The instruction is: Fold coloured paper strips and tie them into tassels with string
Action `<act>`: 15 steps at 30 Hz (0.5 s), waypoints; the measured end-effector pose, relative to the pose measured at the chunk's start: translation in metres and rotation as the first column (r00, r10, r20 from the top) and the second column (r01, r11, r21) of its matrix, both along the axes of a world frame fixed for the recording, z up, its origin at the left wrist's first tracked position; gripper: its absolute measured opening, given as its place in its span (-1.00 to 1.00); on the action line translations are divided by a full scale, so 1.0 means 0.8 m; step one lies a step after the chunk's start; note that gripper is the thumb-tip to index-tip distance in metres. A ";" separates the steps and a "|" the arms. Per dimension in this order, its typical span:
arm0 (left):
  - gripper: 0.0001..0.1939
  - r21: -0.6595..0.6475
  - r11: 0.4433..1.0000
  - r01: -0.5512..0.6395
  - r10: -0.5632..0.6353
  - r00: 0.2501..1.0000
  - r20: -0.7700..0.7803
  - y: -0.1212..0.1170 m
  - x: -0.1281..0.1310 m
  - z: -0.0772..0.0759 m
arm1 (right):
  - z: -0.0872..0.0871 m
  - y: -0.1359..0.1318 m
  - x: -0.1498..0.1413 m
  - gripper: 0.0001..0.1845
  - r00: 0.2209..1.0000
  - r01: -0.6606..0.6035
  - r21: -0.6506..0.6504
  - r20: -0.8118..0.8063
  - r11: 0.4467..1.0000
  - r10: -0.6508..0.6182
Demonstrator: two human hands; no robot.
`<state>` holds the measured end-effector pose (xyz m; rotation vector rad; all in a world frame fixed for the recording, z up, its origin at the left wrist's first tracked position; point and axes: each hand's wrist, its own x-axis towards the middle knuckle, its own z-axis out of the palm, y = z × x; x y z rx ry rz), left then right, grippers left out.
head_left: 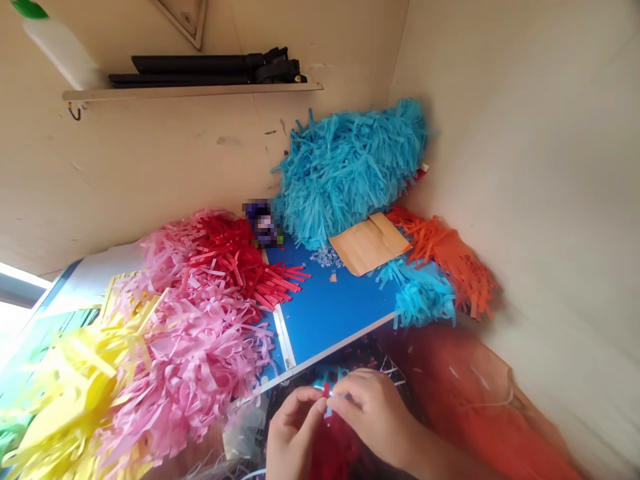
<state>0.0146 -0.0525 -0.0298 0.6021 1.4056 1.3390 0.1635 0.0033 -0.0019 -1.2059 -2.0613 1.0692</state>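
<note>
At the bottom of the head view, my left hand (296,427) and my right hand (373,407) meet fingertip to fingertip. Both are closed in a pinch around a small red paper strip (326,389) that pokes up between them. Blurred red fringe (334,450) lies beneath the hands. A bit of light blue shows just behind the fingertips, too small to make out. Just past my hands is the front edge of a blue tabletop (330,320).
Pink fringe (195,353), yellow fringe (70,380) and red fringe (230,260) cover the left side. A large blue fringe bundle (355,167) leans at the back, near a brown envelope (370,245). Orange fringe (450,260) hangs at right. A shelf (200,93) is above.
</note>
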 end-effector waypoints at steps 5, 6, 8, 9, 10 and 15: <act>-0.78 0.101 0.964 0.248 -0.180 0.881 -0.438 -0.006 -0.004 0.007 | 0.004 -0.004 0.006 -0.80 0.995 -0.097 -0.180 0.009 0.979 0.100; -0.80 0.085 0.964 0.253 -0.185 0.862 -0.472 -0.008 -0.003 0.008 | 0.002 -0.005 0.006 -0.84 0.995 -0.102 -0.199 -0.013 0.975 0.101; -0.85 0.061 0.980 0.188 -0.127 0.838 -0.530 -0.010 0.003 0.009 | -0.005 -0.005 0.003 -0.85 0.995 -0.096 -0.202 -0.051 0.975 0.088; -0.88 0.065 0.988 0.138 -0.079 0.824 -0.561 -0.011 0.008 0.009 | -0.009 -0.005 0.002 -0.84 0.994 -0.092 -0.178 -0.071 0.980 0.081; -0.89 0.073 0.992 0.105 -0.043 0.812 -0.582 -0.012 0.013 0.008 | -0.012 -0.003 0.002 -0.82 0.993 -0.080 -0.137 -0.094 0.987 0.068; -0.88 0.122 0.984 0.131 -0.049 0.855 -0.516 -0.008 0.027 0.000 | -0.012 0.014 0.032 -0.76 0.868 -0.028 -0.347 -0.473 0.937 -0.149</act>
